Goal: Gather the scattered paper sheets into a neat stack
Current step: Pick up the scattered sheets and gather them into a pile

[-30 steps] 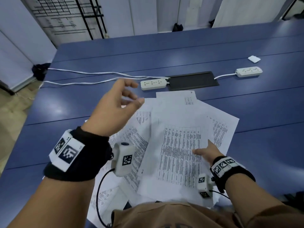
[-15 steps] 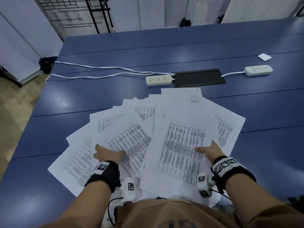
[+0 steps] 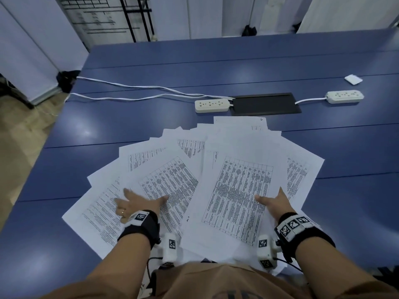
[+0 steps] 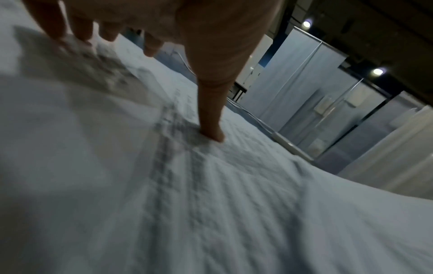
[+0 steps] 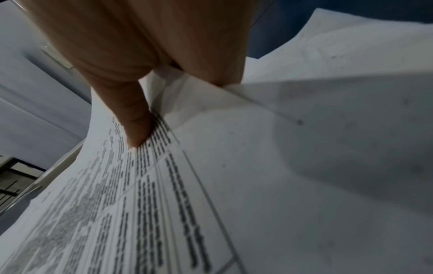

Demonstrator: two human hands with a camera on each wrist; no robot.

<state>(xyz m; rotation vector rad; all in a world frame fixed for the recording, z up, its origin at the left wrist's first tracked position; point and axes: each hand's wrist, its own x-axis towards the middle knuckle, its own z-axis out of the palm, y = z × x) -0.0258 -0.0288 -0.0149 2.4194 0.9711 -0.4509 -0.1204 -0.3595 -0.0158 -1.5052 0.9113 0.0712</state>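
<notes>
Several printed paper sheets (image 3: 237,190) lie fanned out and overlapping on the blue table (image 3: 334,212), close to my body. My left hand (image 3: 138,203) lies on the left part of the fan with its fingers spread and straight. In the left wrist view its thumb (image 4: 211,115) and fingertips press down on the paper (image 4: 211,204). My right hand (image 3: 274,201) is at the right edge of the top sheet. In the right wrist view its thumb (image 5: 136,120) lies on the printed sheet (image 5: 164,204) and the fingers curl beneath, pinching several sheet edges.
Beyond the papers lie two white power strips (image 3: 211,105) (image 3: 344,96), a black cable hatch (image 3: 265,103) and white cords (image 3: 129,91) running left. A small white scrap (image 3: 353,79) sits at the far right. The table's left edge (image 3: 56,130) drops to the floor.
My left hand came down from the air onto the left sheets and has spread its fingers there. The right hand has stayed at the top sheet's right edge.
</notes>
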